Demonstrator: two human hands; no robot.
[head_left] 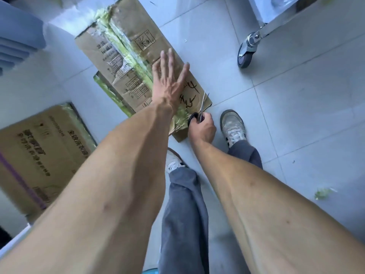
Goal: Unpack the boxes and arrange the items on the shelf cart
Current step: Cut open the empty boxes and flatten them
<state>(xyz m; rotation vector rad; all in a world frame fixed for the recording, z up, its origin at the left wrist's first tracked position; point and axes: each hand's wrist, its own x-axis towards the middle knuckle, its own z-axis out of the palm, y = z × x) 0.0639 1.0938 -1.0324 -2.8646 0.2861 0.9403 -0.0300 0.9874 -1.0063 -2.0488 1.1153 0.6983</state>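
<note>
The taped box bears handling symbols and black handwriting (characters illegible).

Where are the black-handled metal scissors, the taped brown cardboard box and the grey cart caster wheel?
Black-handled metal scissors [201,107]: head view, blades near pivot.
Taped brown cardboard box [128,26]: head view, top flap.
Grey cart caster wheel [243,56]: head view, tyre.

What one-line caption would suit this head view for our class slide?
Left hand flat over a taped cardboard box while the right hand holds scissors at its near edge.
</note>
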